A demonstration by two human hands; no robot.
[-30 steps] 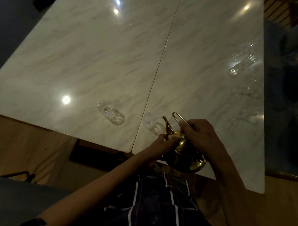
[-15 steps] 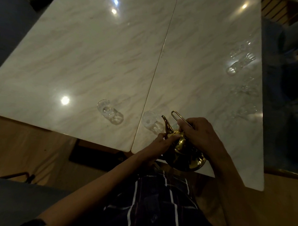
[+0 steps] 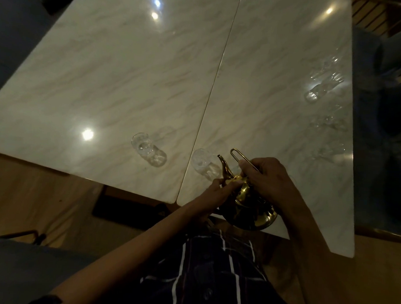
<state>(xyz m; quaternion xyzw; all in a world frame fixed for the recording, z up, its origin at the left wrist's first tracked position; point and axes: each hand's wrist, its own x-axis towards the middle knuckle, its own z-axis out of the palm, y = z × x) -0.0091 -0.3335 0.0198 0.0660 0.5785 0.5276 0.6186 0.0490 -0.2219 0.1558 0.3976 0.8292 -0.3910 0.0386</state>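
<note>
Brass pot at the near edge of the table, on the right slab, tipped forward with its base toward me. Right hand wrapped tight around the wire handle. Left hand straight-fingered, tips pressing the lid, clasping nothing. Spout points at a glass, tip just beside the rim; I cannot tell whether anything pours. Second glass stands near, left of the seam. More glasses sit well apart by the right edge, blurred.
</note>
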